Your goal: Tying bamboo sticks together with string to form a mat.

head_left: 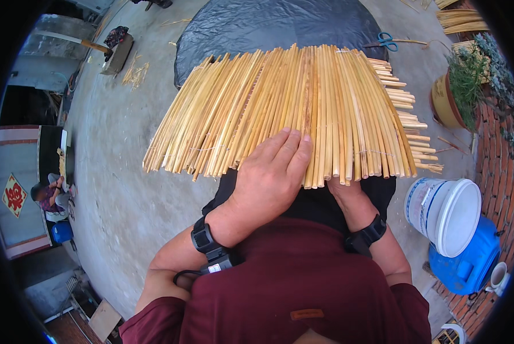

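Across my lap lies a mat of straw-coloured stalks (263,114), set side by side and bound with thin thread rows. My left hand (271,175) rests flat on its near edge, fingers stretched out and close together on top of the stalks. Beneath that same edge, to the right, my right hand (348,196) reaches under the mat; its fingers are hidden. More loose stalk ends (417,135) stick out past the mat's right side. Beyond the mat spreads a black plastic sheet (268,26), with teal-handled scissors (386,42) at its right edge.
On the right stand a white bucket (454,218), a blue plastic drum (469,261) and a potted plant (449,100). Straw scraps (135,73) lie on the concrete floor at the far left. A seated person (52,195) works by the left wall.
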{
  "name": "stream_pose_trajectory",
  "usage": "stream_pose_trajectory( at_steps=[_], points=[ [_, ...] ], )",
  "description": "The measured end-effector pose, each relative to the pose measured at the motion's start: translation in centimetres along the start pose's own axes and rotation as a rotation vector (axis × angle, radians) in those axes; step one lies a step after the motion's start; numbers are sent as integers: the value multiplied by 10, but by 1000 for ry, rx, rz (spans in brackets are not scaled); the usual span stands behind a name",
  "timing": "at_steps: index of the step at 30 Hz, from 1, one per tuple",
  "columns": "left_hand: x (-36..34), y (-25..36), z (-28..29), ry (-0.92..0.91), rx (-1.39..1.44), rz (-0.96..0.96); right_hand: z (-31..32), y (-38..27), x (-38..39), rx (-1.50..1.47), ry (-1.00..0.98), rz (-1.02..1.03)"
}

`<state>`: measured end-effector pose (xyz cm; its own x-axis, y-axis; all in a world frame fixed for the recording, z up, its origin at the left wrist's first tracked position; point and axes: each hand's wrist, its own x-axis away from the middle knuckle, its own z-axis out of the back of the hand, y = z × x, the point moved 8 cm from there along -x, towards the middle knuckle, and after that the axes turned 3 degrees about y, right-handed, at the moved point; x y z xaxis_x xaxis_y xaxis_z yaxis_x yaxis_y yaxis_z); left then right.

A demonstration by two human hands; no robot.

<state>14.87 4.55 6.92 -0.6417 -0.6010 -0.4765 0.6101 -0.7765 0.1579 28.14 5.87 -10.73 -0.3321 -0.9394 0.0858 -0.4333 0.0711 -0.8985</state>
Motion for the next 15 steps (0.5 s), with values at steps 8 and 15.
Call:
stream_pose_trajectory(
  at_steps=[8,15],
  points=[
    [1,-2,4,23,51,19,-7,4,-2,-27,2,-13],
    [3,0,2,16,33,-2,-8,5,5,-12,-10,-25]
  ],
)
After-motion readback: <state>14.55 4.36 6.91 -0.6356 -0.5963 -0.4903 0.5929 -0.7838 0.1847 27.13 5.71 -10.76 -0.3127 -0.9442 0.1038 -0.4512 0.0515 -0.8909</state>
